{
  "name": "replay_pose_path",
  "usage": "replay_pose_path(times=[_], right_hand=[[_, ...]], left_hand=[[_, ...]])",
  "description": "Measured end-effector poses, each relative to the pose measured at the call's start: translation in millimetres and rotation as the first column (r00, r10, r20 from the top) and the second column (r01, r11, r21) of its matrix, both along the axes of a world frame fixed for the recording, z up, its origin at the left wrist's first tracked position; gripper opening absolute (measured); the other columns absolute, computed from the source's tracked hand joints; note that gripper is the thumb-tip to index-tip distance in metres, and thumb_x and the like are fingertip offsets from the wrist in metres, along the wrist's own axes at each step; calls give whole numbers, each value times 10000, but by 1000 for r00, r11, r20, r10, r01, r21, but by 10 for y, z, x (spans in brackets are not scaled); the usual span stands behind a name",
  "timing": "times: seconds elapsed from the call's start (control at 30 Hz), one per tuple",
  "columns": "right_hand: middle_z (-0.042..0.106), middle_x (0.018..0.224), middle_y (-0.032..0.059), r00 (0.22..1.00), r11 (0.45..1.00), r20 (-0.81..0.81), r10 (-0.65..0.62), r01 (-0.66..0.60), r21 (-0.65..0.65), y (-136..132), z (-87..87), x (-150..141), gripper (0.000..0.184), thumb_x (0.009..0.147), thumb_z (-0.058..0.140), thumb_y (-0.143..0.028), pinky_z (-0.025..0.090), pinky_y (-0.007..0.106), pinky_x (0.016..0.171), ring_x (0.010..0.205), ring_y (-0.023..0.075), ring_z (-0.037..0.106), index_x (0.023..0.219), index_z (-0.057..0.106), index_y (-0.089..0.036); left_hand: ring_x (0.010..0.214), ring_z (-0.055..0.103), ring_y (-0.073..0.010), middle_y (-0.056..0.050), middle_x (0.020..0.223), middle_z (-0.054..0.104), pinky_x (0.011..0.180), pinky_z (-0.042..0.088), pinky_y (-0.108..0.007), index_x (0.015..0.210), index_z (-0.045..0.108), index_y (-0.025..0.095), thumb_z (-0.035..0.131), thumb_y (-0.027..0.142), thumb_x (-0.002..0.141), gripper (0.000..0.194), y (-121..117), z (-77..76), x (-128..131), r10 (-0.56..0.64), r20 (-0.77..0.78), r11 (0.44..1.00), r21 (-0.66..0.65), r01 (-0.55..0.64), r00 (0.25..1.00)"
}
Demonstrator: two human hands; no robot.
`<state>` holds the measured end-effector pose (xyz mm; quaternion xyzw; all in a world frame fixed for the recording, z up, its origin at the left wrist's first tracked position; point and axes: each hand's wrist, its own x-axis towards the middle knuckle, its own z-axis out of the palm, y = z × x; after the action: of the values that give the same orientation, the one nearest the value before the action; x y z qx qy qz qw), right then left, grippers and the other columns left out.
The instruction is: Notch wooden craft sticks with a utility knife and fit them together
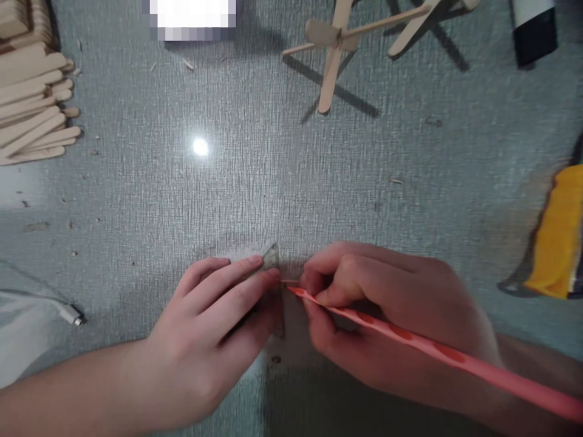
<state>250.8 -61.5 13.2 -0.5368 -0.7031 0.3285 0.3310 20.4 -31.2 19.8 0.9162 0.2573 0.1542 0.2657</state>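
In the head view, my right hand (378, 315) grips a pink pencil (392, 331) with orange spots, its tip pointing left. The tip is at the straight edge of a clear set square (272, 260). My left hand (218, 321) holds the set square down, covering most of it with its fingers. A short stretch of thin wooden stick (289, 283) shows between the two hands, beside the pencil tip. The rest of that stick is hidden by my fingers.
Wooden craft sticks (39, 115) lie piled at the upper left. A stick-built frame (337, 48) stands at the top. A yellow object (558, 233) is at the right, a black-and-white one (535, 36) above it. A white cable plug (71, 314) lies at left.
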Motion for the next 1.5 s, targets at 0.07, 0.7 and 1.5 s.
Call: replay_pose_path(times=[0.07, 0.7, 1.5], right_hand=[[664, 762, -48, 1000, 1000, 5, 3, -3, 0, 3, 2, -4, 250, 802, 585, -41, 482, 198, 541, 609, 73, 635, 756, 442, -241], [682, 772, -26, 999, 999, -34, 16, -17, -31, 31, -12, 11, 238, 786, 596, -66, 487, 221, 517, 590, 95, 642, 778, 443, -248], [653, 729, -28, 996, 997, -92, 2, -8, -72, 36, -5, 10, 210, 782, 605, -82, 458, 242, 503, 581, 114, 614, 765, 472, -244]], left_hand=[[1334, 589, -301, -106, 1360, 687, 1091, 435, -480, 1102, 728, 136, 561, 113, 995, 200, -51, -3, -19, 7, -21, 999, 46, -6, 1000], [1052, 752, -293, -156, 1146, 779, 916, 606, -444, 1134, 724, 22, 702, 180, 917, 269, -142, 73, -9, -24, -139, 930, 360, 73, 990], [803, 554, -239, -83, 875, 647, 652, 481, -400, 868, 648, 140, 556, 166, 972, 142, -178, 234, 75, 79, -326, 996, -6, -86, 942]])
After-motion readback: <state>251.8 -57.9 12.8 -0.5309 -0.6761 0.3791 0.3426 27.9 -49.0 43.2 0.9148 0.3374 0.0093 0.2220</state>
